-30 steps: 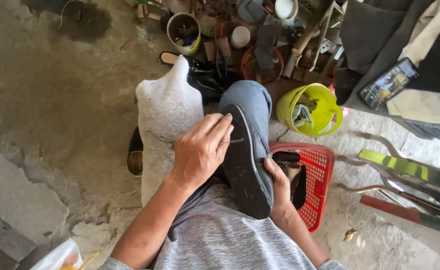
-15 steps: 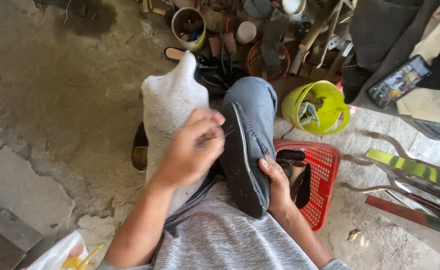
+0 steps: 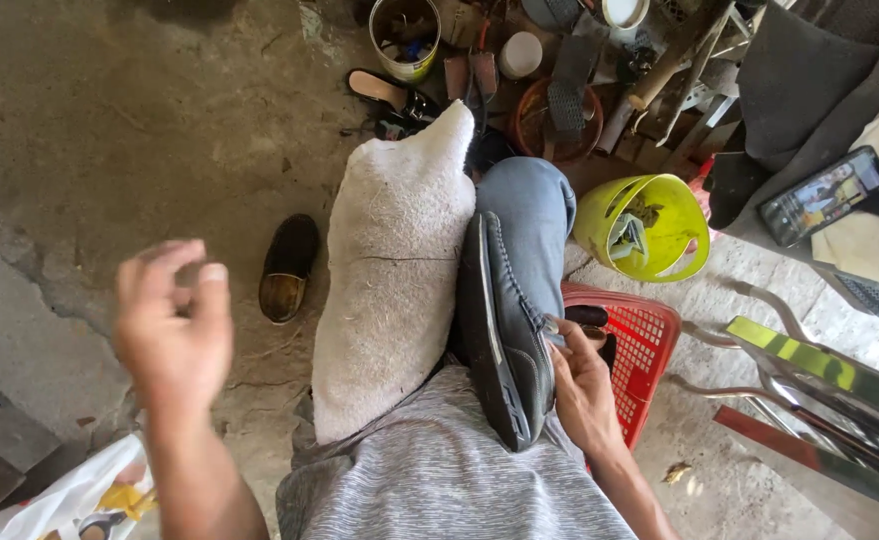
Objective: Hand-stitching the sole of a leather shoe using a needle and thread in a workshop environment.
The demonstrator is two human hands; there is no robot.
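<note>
1. At the bottom of the frame, the grey striped shirt (image 3: 439,490) of the person fills the near centre.
2. The right hand (image 3: 584,385) is in the lower centre-right. Its fingers are closed on the upper edge of a dark leather shoe (image 3: 504,330) and press it against the knee.
3. The shoe stands on its side along the lap, with the sole facing to the left and the toe toward the bottom of the frame.
4. The left hand (image 3: 174,325) is in the left part of the frame, lifted above the floor and well apart from the shoe. It is blurred, its fingers are loosely curled and it holds nothing that I can see.
5. A white rough cloth (image 3: 394,270) covers the left leg, just beside the shoe.
6. A red plastic basket (image 3: 644,350) is on the floor, to the right of the right hand.
7. A dark slipper (image 3: 287,268) lies on the concrete floor (image 3: 109,130), left of the cloth.
8. A yellow-green bucket (image 3: 649,225) lies tilted in the centre-right.
9. At the upper edge are a tin can (image 3: 404,35) and a phone (image 3: 819,195).
</note>
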